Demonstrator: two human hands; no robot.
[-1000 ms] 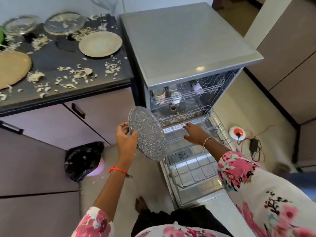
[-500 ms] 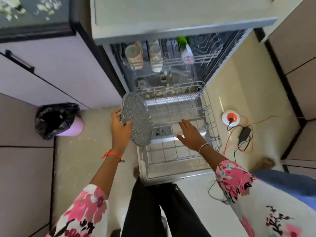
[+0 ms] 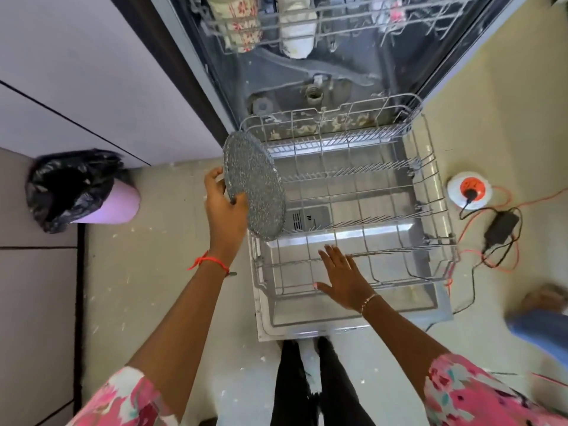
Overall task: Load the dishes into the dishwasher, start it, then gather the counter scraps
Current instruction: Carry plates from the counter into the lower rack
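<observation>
Loading step: my left hand (image 3: 226,207) is clamped on the rim of the speckled grey plate (image 3: 254,189), held on edge just above the left side of the pulled-out lower rack (image 3: 436,192). Right hand (image 3: 344,278) is spread flat, fingers apart, holding nothing, over the rack's front rail; I can't tell if it touches. Rack looks bare; upper rack (image 3: 338,20) carries a few cups. To do this well I'd keep the plate upright, line its edge up with the rows of tines (image 3: 353,173), drop it between two of them, face toward the spray arm, and only let go once it sits. Right hand can steady the rack so it doesn't roll. Risk: plate slipping sideways off the tines
</observation>
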